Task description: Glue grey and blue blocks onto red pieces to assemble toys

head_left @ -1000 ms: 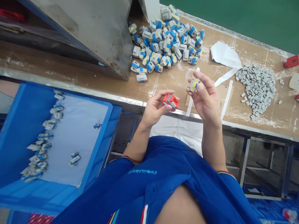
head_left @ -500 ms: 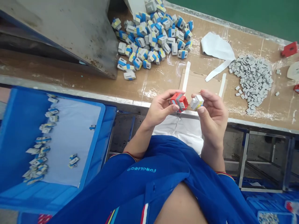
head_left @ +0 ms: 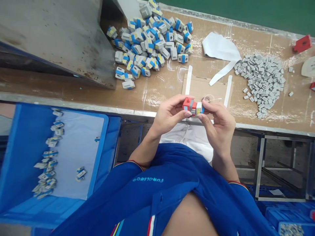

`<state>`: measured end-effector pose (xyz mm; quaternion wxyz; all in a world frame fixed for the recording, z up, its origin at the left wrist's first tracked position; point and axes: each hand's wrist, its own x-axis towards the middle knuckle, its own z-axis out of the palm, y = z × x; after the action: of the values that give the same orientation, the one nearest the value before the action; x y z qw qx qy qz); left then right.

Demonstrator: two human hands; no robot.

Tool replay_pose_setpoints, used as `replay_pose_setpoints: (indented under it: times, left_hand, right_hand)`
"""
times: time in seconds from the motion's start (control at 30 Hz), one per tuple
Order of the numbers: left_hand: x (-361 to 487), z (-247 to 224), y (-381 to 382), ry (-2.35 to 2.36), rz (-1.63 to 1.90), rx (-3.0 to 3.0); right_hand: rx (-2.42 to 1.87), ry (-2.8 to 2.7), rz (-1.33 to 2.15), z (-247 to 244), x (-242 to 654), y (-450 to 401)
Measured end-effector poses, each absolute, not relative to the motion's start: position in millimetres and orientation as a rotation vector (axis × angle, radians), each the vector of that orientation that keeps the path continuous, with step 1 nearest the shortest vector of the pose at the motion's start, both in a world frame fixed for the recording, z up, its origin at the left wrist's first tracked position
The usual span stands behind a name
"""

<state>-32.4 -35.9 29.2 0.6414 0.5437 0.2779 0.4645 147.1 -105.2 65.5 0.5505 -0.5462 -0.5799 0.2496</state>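
Note:
Between thumb and fingers, my left hand (head_left: 169, 113) grips a small red plastic block (head_left: 188, 103) with a grey band round it. My right hand (head_left: 218, 123) pinches a small white block (head_left: 199, 107) with yellow and blue on it. The white block's left end meets the red block's right end; whether it sits inside the red one I cannot tell. Both hands are just above the table's front edge, over a piece of cardboard (head_left: 205, 87) held by white tape strips. A thin ring or coil (head_left: 209, 98) shows behind my right fingers.
A heap of white, blue and yellow blocks (head_left: 147, 42) lies beside a metal chute (head_left: 61, 36). Small grey pieces (head_left: 265, 78) are piled at right, near a pale cloth (head_left: 219, 49). At lower left stands a blue crate (head_left: 103, 131) with more blocks. A red piece (head_left: 302, 43) lies far right.
My right hand has moved left, bringing the white block from apart to against the red block. My left hand has turned the red block slightly. The whole view has shifted a little.

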Motion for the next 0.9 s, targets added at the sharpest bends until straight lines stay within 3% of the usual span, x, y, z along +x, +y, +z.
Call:
replay_pose_setpoints:
  times: [0.43,0.77,0.9]
  left_hand:
    - [-31,44,-29,0.799,0.960,1.290]
    - [-6,49,-33,0.740,0.928,0.804]
    - [-2,50,-33,0.677,0.934,0.850]
  right_hand:
    - [-1.340,-1.354,0.541,49,143,-96]
    - [-1.260,-1.466,-0.008,38,132,-87]
    - [-1.290,-1.576,-0.070,39,137,-86]
